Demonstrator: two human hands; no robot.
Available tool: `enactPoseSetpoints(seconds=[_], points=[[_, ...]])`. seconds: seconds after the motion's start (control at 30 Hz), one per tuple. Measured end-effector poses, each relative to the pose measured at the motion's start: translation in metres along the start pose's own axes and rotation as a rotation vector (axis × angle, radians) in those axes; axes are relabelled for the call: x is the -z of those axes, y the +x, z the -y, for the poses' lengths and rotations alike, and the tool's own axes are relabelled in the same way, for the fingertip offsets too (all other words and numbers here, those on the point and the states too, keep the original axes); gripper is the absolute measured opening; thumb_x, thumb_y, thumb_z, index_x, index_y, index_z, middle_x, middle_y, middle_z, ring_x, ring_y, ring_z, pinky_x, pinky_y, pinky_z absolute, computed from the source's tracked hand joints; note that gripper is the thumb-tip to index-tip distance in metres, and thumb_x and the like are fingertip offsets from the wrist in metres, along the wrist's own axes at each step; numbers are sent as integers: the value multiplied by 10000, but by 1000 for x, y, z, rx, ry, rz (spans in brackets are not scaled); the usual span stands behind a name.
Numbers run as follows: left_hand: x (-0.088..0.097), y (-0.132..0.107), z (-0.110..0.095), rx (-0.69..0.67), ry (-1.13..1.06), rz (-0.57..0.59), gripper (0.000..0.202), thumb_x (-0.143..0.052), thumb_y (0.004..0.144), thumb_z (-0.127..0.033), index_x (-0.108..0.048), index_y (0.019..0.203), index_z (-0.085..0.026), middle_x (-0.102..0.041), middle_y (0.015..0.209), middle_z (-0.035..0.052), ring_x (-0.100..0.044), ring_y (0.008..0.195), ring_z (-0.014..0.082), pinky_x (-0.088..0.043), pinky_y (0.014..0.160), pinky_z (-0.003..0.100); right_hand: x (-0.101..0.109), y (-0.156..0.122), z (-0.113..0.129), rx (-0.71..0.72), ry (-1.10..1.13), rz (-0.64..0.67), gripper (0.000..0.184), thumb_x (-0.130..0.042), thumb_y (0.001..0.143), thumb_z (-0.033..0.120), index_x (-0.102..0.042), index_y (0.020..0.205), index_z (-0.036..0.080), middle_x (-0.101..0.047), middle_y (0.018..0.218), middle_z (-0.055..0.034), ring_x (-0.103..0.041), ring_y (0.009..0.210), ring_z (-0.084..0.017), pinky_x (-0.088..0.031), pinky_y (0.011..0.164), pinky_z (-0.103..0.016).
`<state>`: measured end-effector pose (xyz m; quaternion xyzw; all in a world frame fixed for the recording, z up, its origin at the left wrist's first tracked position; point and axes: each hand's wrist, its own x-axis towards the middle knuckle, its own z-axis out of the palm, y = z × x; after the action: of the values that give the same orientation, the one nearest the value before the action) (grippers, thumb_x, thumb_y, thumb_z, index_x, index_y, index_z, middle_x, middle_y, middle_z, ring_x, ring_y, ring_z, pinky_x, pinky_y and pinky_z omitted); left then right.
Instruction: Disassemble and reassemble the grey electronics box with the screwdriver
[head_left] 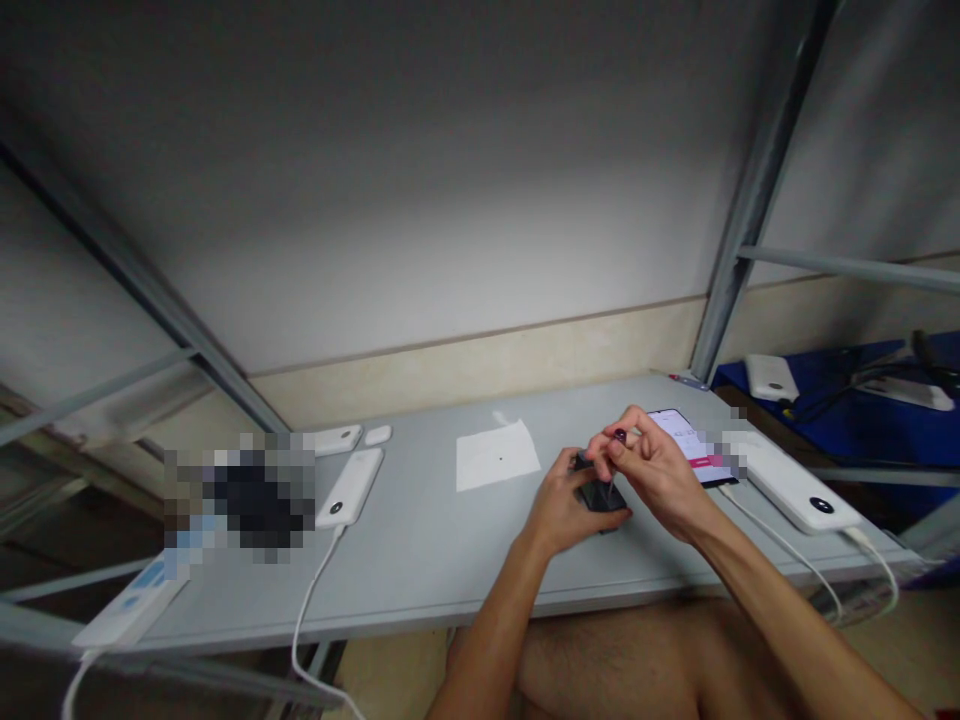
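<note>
On the right part of the grey table, my left hand (559, 505) grips a small dark block-shaped object (602, 497) between its thumb and fingers, steadying it on the tabletop. I cannot make out exactly what it is. Above it, my right hand (646, 462) pinches a small screwdriver (620, 437) with a dark red handle end. Its thin shaft points down at the block; fingers hide much of the handle, and whether the tip touches is unclear. A white sheet of paper (496, 457) with a tiny dark speck lies left of my hands.
Right of my hands are a lit phone (694, 455) and a white power bank (799, 487) with cables. Another white power bank (352, 488) and a power strip (131, 605) sit left. A pen (686, 381) lies at the back edge. Metal posts (750, 215) flank the table.
</note>
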<state>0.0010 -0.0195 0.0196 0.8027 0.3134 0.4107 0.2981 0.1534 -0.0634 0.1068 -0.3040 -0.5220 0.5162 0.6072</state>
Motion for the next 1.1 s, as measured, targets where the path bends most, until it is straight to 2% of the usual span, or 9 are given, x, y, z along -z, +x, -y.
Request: enactPoseSetpoints(seconds=[0.1, 0.23, 0.37, 0.43, 0.57, 0.67, 0.73, 0.93, 1.1], points=[[-1, 0, 0, -7, -15, -2, 519, -951, 644, -340, -768, 1124, -272, -588, 1215, 59, -622, 1126, 239, -540, 1043, 402, -8, 0, 0, 7, -11, -5, 306, -689, 932, 526, -546, 992, 263, -561, 688, 50, -486, 602, -128, -421, 603, -247], [-1, 1, -1, -3, 6, -14, 543, -955, 628, -323, -768, 1136, -278, -586, 1216, 57, -604, 1155, 248, -522, 1072, 413, -11, 0, 1, 13, -41, -22, 398, -509, 999, 610, -649, 1058, 241, -477, 679, 33, -465, 617, -151, -437, 621, -277], [0, 0, -2, -4, -5, -13, 546, -946, 643, -343, -768, 1156, -282, -587, 1231, 55, -618, 1152, 241, -512, 1093, 404, -3, 2, 1, 14, -44, -26, 293, -682, 927, 524, -650, 941, 233, -624, 809, -13, -577, 706, -168, -487, 688, -306], [0, 0, -3, -2, -5, -8, 545, -944, 650, -343, -768, 1162, -287, -585, 1235, 54, -622, 1144, 240, -516, 1084, 401, -2, 2, 1, 18, -28, -43, 293, -734, 890, 504, -631, 907, 230, -650, 845, -18, -572, 679, -159, -475, 659, -300], [0, 0, -5, 26, 10, -6, 509, -945, 648, -330, -778, 1125, -276, -584, 1195, 51, -621, 1099, 235, -543, 1026, 392, -10, 1, 3, 32, -25, -74, 344, -715, 890, 551, -613, 846, 225, -502, 651, 37, -441, 591, -138, -371, 574, -261], [0, 0, -4, 15, 14, -10, 526, -944, 644, -313, -772, 1140, -279, -581, 1214, 51, -612, 1127, 238, -529, 1050, 400, -15, -1, 5, 24, 16, -55, 408, -584, 951, 620, -606, 840, 228, -447, 652, 37, -418, 601, -146, -374, 580, -268], [0, 0, -4, 11, 15, -10, 517, -937, 653, -305, -771, 1141, -282, -582, 1220, 49, -612, 1144, 235, -519, 1065, 396, -15, -2, 7, 15, 25, -44, 411, -570, 961, 616, -612, 839, 226, -480, 667, 29, -444, 603, -147, -401, 596, -275], [-1, 0, -4, 40, 15, 0, 555, -924, 648, -284, -736, 1170, -253, -621, 1252, 50, -600, 1180, 262, -514, 1072, 428, -10, -5, 13, -27, -30, 85, 333, -755, 864, 523, -690, 881, 196, -724, 828, -59, -679, 751, -197, -536, 760, -343], [-3, 2, -4, 78, -7, 11, 595, -913, 643, -256, -697, 1197, -233, -646, 1202, 53, -623, 1112, 253, -544, 1016, 427, -23, -3, 11, -24, 2, 38, 360, -843, 784, 482, -630, 862, 202, -714, 725, -21, -658, 617, -155, -517, 620, -278]])
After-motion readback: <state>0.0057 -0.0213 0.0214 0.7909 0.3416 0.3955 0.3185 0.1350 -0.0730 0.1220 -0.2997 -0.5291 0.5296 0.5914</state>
